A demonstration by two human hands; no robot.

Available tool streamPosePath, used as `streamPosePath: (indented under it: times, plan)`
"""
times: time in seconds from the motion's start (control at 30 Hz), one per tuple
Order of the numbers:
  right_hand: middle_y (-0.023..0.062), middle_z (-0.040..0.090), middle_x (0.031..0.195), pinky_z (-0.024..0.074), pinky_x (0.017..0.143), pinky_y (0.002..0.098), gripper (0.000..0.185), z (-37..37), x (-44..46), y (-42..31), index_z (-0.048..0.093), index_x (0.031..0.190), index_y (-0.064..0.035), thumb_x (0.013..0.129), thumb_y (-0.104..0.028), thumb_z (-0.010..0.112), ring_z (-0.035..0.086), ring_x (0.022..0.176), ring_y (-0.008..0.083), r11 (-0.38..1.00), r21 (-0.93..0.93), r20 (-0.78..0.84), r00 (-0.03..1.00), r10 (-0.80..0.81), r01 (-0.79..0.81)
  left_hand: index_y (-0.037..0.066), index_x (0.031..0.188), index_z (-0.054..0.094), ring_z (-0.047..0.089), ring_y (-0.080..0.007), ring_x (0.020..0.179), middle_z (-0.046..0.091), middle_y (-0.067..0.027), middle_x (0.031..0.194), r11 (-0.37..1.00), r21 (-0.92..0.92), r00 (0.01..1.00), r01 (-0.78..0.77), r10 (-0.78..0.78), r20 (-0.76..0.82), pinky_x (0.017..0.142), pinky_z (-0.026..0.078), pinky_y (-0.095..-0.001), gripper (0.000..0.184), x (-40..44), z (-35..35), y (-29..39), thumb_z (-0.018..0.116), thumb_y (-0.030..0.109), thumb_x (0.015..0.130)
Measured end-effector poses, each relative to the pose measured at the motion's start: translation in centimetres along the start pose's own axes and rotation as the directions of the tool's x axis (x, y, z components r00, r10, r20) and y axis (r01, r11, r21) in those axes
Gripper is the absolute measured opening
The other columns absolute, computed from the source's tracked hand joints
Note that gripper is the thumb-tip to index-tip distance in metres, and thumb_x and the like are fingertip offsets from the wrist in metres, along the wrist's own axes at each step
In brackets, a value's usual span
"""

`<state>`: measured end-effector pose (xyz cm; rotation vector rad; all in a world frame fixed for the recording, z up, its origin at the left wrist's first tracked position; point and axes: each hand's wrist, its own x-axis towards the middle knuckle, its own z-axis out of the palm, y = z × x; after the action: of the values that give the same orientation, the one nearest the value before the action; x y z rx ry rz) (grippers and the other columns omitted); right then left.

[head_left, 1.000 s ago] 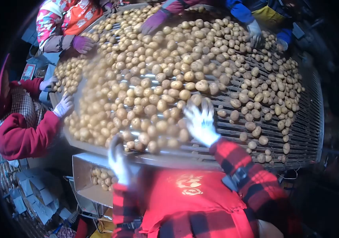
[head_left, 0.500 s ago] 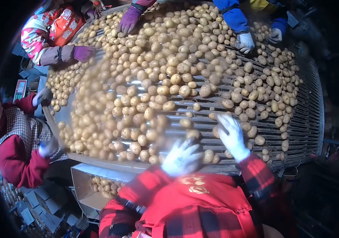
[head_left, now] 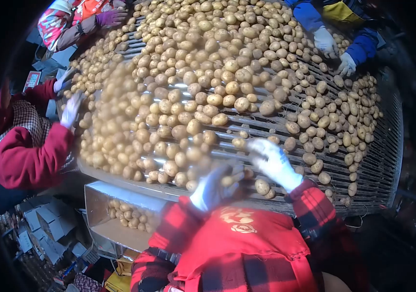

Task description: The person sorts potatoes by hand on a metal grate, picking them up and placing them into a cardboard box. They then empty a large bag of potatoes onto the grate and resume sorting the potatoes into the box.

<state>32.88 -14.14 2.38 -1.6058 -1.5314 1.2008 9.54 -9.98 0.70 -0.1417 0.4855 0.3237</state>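
Observation:
My left hand (head_left: 214, 189), in a white work glove, is at the near edge of a slatted sorting table (head_left: 276, 127). Its fingers are apart and somewhat blurred, with a potato (head_left: 227, 181) right by them; a firm hold on it does not show. To the right, my right hand (head_left: 275, 163), gloved in white too, reaches over the slats with fingers stretched leftward. A potato (head_left: 239, 143) lies just off its fingertips, and another potato (head_left: 262, 186) rests below the palm. Many loose potatoes (head_left: 203, 117) cover the table's middle and left.
A cardboard box (head_left: 135, 233) holding potatoes stands under the near left edge. A person in a maroon sleeve (head_left: 32, 158) works at the left. Across the table are a person's purple glove (head_left: 112, 18) and another's white glove (head_left: 325, 43). Flattened cartons (head_left: 52, 226) lie lower left.
My right hand has shifted slightly left and down; my left hand has turned, its fingers now rightward by a potato. The view has shifted, and the maroon-sleeved person's hands have moved up toward the potatoes.

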Motion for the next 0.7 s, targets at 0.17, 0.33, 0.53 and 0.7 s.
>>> streamPosePath:
  times: [0.17, 0.33, 0.53, 0.7]
  plan:
    - [0.0041, 0.063, 0.104, 0.0502, 0.077, 0.0414, 0.028, 1.5, 6.0, 3.1, 0.069, 0.108, -0.0224, 0.086, -0.011, 0.055, 0.062, 0.091, 0.0258, 0.479, -0.874, -0.004, 0.987, -0.16, 0.074, 0.011, 0.144, 0.045, 0.059, -0.0127, 0.11, 0.057, -0.0056, 0.132, 0.979, 0.191, 0.996, 0.071, -0.062, -0.057, 0.087, 0.054, -0.0245, 0.045, 0.0, -0.5, -1.0, 0.056, 0.016, 0.101]
    - [0.0121, 0.068, 0.103, 0.0514, 0.091, 0.0418, 0.031, 0.2, 6.3, 3.1, 0.072, 0.108, -0.0111, 0.08, -0.005, 0.06, 0.064, 0.101, 0.0331, 0.875, -0.483, -0.278, 0.941, -0.191, 0.035, 0.013, 0.149, 0.039, 0.059, -0.0136, 0.111, 0.047, -0.0047, 0.146, 0.815, 0.562, 0.987, -0.143, 0.156, 0.026, 0.083, 0.051, -0.0209, 0.053, -1.4, 0.2, 0.9, 0.055, 0.011, 0.099]
    - [0.0156, 0.068, 0.118, 0.0483, 0.098, 0.0405, 0.041, 0.2, 6.8, -5.3, 0.068, 0.12, -0.0081, 0.082, -0.002, 0.056, 0.062, 0.111, 0.0319, 0.949, -0.251, 0.116, 0.979, -0.167, 0.191, 0.002, 0.143, 0.043, 0.054, -0.0123, 0.121, 0.053, -0.0071, 0.133, 0.624, 0.671, 0.915, -0.401, 0.306, 0.264, 0.096, 0.049, -0.0195, 0.043, -2.6, 0.3, 2.0, 0.049, 0.001, 0.101]
    - [0.0117, 0.052, 0.143, 0.0397, 0.104, 0.0524, 0.041, 3.3, 17.3, -1.9, 0.062, 0.129, -0.0147, 0.089, -0.027, 0.061, 0.05, 0.124, 0.0386, 0.603, -0.74, 0.026, 0.909, -0.415, 0.296, 0.004, 0.145, 0.042, 0.058, -0.0212, 0.117, 0.053, -0.01, 0.135, 0.516, 0.76, 0.907, -0.395, 0.348, 0.236, 0.096, 0.049, -0.0272, 0.05, -2.5, -1.7, 2.3, 0.053, 0.004, 0.097]
